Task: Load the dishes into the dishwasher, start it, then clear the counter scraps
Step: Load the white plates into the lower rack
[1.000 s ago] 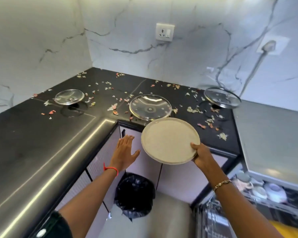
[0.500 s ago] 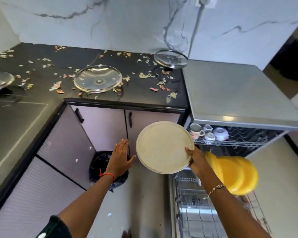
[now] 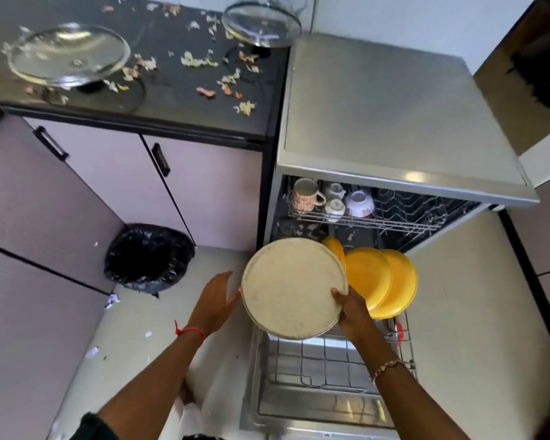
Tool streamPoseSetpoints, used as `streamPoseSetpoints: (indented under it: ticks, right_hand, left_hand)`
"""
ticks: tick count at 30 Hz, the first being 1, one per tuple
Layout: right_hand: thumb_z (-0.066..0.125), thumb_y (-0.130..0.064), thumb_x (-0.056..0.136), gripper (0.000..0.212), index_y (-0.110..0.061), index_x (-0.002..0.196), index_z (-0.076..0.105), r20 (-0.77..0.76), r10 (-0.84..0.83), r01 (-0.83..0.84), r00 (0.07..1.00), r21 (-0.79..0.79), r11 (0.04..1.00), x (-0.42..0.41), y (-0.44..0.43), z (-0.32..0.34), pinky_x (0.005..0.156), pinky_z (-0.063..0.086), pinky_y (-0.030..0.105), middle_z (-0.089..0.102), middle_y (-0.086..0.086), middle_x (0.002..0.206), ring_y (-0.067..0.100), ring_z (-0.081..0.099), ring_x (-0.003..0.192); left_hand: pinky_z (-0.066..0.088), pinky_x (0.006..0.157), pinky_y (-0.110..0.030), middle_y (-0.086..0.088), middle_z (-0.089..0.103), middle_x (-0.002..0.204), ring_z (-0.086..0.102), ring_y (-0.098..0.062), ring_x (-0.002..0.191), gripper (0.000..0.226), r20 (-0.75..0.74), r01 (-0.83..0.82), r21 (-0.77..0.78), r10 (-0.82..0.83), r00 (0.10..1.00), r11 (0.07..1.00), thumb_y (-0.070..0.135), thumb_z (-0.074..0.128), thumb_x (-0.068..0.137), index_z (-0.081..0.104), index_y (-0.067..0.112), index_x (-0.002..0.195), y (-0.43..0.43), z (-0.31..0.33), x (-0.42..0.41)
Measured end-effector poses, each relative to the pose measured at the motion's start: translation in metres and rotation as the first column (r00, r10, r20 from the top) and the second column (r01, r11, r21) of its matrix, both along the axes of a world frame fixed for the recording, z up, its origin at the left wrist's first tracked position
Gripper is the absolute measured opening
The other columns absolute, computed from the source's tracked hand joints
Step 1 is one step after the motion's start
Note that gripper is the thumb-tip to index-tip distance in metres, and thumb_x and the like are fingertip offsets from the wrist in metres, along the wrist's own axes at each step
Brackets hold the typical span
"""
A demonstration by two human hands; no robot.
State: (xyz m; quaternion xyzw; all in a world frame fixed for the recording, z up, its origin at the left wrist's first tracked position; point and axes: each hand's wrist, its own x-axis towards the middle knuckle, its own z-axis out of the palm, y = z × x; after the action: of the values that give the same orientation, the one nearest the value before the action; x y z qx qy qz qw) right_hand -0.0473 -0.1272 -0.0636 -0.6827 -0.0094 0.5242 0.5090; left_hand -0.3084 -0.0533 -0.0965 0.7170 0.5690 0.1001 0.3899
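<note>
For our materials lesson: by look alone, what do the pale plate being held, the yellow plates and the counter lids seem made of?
Pale plate: ceramic or melamine, cannot tell; matt cream, faintly speckled.
Yellow plates: likely plastic or melamine; even bright colour, soft sheen.
Lids: clear glass; the dark counter shows through, glints on top.

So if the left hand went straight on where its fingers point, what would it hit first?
Probably the beige plate, at its near rim beside the open left hand; depth is unclear.
</note>
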Motion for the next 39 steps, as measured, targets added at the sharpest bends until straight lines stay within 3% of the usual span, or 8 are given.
streamPoseSetpoints:
  ticks: [14,18,20,24,27,30,34,39]
  right_hand:
    - [0.051,-0.002,0.092,0.039,-0.004,0.131,0.047,-0.168,0.084,-0.108,0.982,-0.140,0.984,0.048,-0.010,-0.107,0.089,0.044,0.047,0.053,0.020,0.129,0.031,0.051,0.105]
    - [0.061,-0.004,0.087,0.040,0.000,0.125,0.051,0.052,0.326,-0.306,0.944,-0.236,0.923,0.049,-0.004,-0.137,0.088,0.048,0.045,0.055,0.021,0.128,0.035,0.054,0.109]
    - [0.069,-0.010,0.083,0.055,-0.002,0.131,0.045,0.242,0.533,-0.473,0.811,-0.264,0.841,0.044,-0.003,-0.146,0.100,0.042,0.045,0.045,0.021,0.138,0.036,0.044,0.124]
    - [0.076,-0.047,0.071,0.108,-0.008,0.148,0.011,0.442,0.869,-0.764,0.222,-0.475,0.437,0.021,-0.001,-0.149,0.118,0.011,0.042,0.001,0.010,0.156,0.026,0.002,0.144]
    - [0.074,-0.042,0.074,0.110,-0.014,0.149,-0.001,0.331,0.944,-0.922,0.008,-0.362,0.135,0.000,-0.002,-0.147,0.117,0.001,0.035,-0.009,0.009,0.157,0.022,-0.007,0.145]
    - [0.057,-0.032,0.090,0.084,-0.014,0.150,0.000,0.447,0.830,-0.810,-0.334,-0.586,-0.010,-0.016,-0.001,-0.153,0.116,0.013,0.037,-0.001,0.010,0.158,0.024,0.005,0.145]
    - [0.045,-0.007,0.096,0.058,-0.001,0.147,0.018,0.582,0.642,-0.665,-0.499,-0.732,0.146,-0.030,0.012,-0.161,0.094,0.050,0.044,0.034,0.023,0.146,0.036,0.046,0.127]
    - [0.060,-0.004,0.088,0.030,0.008,0.115,0.057,0.712,0.694,-0.665,-0.103,-0.569,0.484,-0.026,0.047,-0.170,0.062,0.059,0.043,0.069,0.024,0.090,0.036,0.070,0.072]
  left_hand:
    - [0.047,0.090,-0.044,-0.024,0.056,0.121,0.053,-0.042,0.112,0.053,0.134,-0.379,-0.473,0.490,0.861,0.796,-0.009,0.062,0.082,0.047,-0.002,0.132,-0.025,-0.076,0.070]
    - [0.050,0.075,-0.041,-0.018,0.055,0.115,0.053,-0.037,0.107,0.063,0.186,-0.419,-0.548,0.594,0.783,0.724,0.003,0.066,0.068,0.050,-0.004,0.129,-0.018,-0.094,0.069]
    - [0.052,0.067,-0.037,-0.017,0.054,0.114,0.054,-0.036,0.106,0.066,0.188,-0.434,-0.545,0.609,0.770,0.717,0.007,0.063,0.064,0.051,-0.003,0.128,-0.015,-0.099,0.070]
    - [0.052,0.070,-0.037,-0.015,0.058,0.110,0.056,-0.036,0.101,0.063,0.190,-0.475,-0.493,0.623,0.759,0.729,0.006,0.058,0.062,0.055,-0.003,0.124,-0.005,-0.104,0.069]
    - [0.056,0.070,-0.040,-0.023,0.060,0.113,0.058,-0.041,0.102,0.065,0.190,-0.494,-0.484,0.637,0.747,0.723,0.008,0.055,0.061,0.055,-0.006,0.125,0.004,-0.106,0.069]
    - [0.059,0.058,-0.032,-0.027,0.060,0.112,0.060,-0.039,0.096,0.059,0.219,-0.500,-0.504,0.664,0.715,0.704,0.002,0.061,0.069,0.052,-0.006,0.127,0.017,-0.107,0.073]
    - [0.060,0.062,-0.034,-0.024,0.061,0.113,0.064,-0.038,0.095,0.049,0.307,-0.456,-0.540,0.670,0.675,0.707,-0.005,0.063,0.083,0.051,-0.002,0.130,0.039,-0.111,0.083]
    - [0.051,0.090,-0.033,-0.009,0.049,0.137,0.054,-0.027,0.120,0.070,0.405,-0.227,-0.596,0.533,0.743,0.770,0.016,0.067,0.085,0.031,0.013,0.145,0.064,-0.136,0.100]
